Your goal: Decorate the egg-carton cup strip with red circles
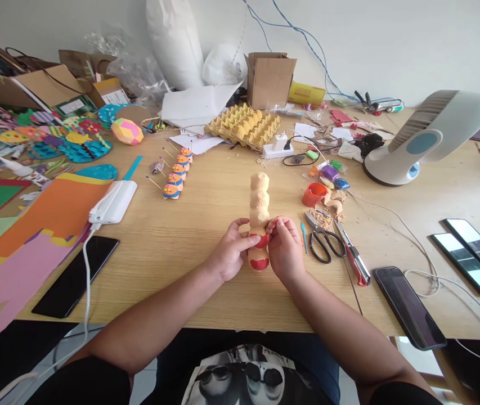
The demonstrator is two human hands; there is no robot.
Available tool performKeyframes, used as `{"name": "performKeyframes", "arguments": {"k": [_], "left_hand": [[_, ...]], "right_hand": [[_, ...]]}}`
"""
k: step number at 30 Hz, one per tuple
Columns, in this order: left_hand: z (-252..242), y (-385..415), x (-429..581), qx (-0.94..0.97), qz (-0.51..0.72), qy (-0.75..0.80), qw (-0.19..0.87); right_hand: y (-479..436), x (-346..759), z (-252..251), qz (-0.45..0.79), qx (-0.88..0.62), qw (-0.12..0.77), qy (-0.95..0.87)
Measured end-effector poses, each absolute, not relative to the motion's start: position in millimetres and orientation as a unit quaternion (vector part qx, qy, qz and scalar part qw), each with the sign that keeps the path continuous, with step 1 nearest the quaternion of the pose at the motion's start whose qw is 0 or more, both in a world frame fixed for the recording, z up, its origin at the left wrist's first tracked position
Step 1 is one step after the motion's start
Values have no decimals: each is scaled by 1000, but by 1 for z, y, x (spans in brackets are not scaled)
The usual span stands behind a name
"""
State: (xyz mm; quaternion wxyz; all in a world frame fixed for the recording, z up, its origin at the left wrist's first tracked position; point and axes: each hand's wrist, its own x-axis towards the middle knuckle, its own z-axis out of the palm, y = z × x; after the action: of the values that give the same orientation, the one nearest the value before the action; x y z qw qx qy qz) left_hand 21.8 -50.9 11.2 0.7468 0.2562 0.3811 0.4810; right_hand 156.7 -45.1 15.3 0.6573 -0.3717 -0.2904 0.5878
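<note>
A peach-coloured, bumpy egg-carton strip lies upright in the view on the table before me. Its two nearest bumps carry red clay patches. My left hand grips the strip from the left, its thumb resting on the upper red patch. On the other side, my right hand is closed in a pinch beside the strip, with a small bit of red clay showing at the fingertips. A finished-looking caterpillar, orange and blue with pins in it, stands to the left.
Right of my hands lie a blue stick tool, scissors, a box cutter and a red cup. Phones and a white fan are farther right. Coloured sheets and a power bank occupy the left.
</note>
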Motion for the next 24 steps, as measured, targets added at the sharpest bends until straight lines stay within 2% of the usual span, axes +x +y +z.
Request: {"name": "performKeyframes", "arguments": {"k": [10,24], "left_hand": [[13,-49,18,242,454,311,799],[7,-50,25,233,499,373,747]], "right_hand": [[-41,162,19,577,-368,670,-288],[-45,159,18,578,-356,670,-301]]}}
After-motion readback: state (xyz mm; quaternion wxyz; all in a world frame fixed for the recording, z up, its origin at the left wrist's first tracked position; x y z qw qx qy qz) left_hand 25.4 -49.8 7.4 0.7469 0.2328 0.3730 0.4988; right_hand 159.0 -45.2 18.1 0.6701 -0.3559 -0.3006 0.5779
